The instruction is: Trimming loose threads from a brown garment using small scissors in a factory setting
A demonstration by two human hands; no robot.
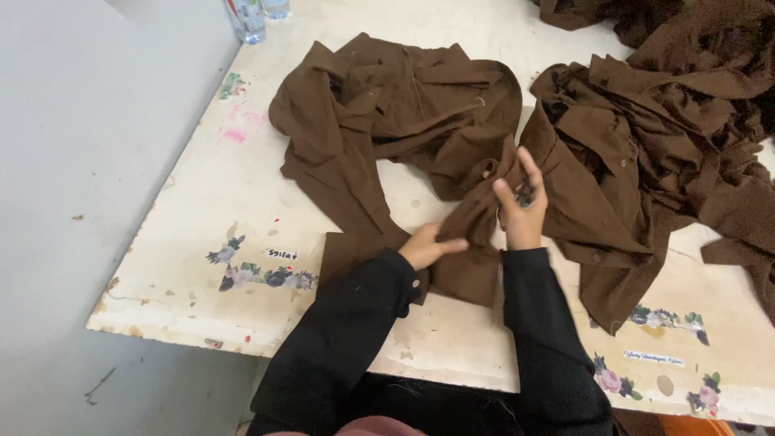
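Observation:
A brown shirt (pixel 404 113) lies crumpled on the white table (pixel 218 194) in front of me. My left hand (pixel 428 245) pinches a fold of its cloth near the table's front edge. My right hand (pixel 521 206) is raised just to the right, its fingers closed on another part of the same brown cloth and on a small dark object that I cannot make out. Both my arms are in black sleeves.
A heap of more brown garments (pixel 670 129) covers the right side and far right corner of the table. Clear plastic bottles (pixel 250 16) stand at the far left edge. Flower stickers (pixel 258 274) mark the table's front. Grey floor (pixel 73 161) lies to the left.

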